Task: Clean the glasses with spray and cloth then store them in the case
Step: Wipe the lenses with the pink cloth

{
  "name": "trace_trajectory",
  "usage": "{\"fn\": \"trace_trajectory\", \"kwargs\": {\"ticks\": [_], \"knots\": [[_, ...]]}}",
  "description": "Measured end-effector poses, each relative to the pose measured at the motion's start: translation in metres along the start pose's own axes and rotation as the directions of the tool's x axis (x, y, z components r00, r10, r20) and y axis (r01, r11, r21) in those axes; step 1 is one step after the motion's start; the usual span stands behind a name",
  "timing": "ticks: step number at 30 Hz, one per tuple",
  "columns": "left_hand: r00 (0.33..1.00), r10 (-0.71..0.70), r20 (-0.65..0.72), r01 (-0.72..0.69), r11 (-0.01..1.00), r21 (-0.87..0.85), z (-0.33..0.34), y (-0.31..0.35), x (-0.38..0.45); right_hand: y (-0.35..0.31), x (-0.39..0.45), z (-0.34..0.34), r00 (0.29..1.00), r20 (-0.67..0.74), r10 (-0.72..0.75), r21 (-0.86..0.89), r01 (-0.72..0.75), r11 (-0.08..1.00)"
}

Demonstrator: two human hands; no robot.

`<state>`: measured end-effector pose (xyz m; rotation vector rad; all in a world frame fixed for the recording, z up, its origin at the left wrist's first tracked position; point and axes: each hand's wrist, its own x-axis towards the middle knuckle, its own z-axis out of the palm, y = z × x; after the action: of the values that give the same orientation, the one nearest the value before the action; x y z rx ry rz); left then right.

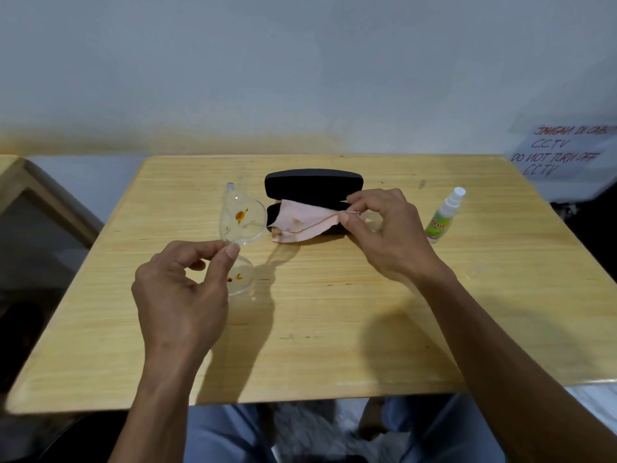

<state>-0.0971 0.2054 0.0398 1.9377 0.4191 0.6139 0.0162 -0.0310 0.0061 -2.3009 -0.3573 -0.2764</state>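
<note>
Nearest, the clear-framed, orange-smeared glasses (241, 228) are pinched at the bridge by the left hand (182, 289), long axis running away, while beyond-right the stained pink cloth (302, 222), draped over the open black case (314, 187), is pinched by the right hand (384, 228).

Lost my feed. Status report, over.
Left hand pinching stained glasses. Right hand pinching pink cloth over open case. Spray bottle upright, untouched. Nothing in the way.
</note>
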Motion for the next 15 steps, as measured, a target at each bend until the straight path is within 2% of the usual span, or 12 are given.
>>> {"fn": "trace_trajectory", "kwargs": {"ticks": [4,8,12,15], "knots": [[1.0,-0.003,0.004,0.003,1.0,-0.004,-0.001,0.004,-0.001,-0.023,0.008,-0.011,0.996,0.032,0.083,0.221,-0.088,0.971],[1.0,0.01,0.008,-0.01,1.0,-0.016,-0.002,0.006,-0.003,-0.037,0.016,-0.025,0.979,0.105,0.173,0.411,-0.201,0.889],[1.0,0.022,0.006,-0.021,1.0,-0.022,-0.004,0.009,-0.006,-0.045,0.018,-0.034,0.955,0.144,0.259,0.503,-0.297,0.812],[0.999,0.032,0.012,-0.032,0.999,-0.015,-0.006,0.011,-0.009,-0.05,0.011,-0.039,0.952,0.139,0.274,0.541,-0.305,0.784]]}}
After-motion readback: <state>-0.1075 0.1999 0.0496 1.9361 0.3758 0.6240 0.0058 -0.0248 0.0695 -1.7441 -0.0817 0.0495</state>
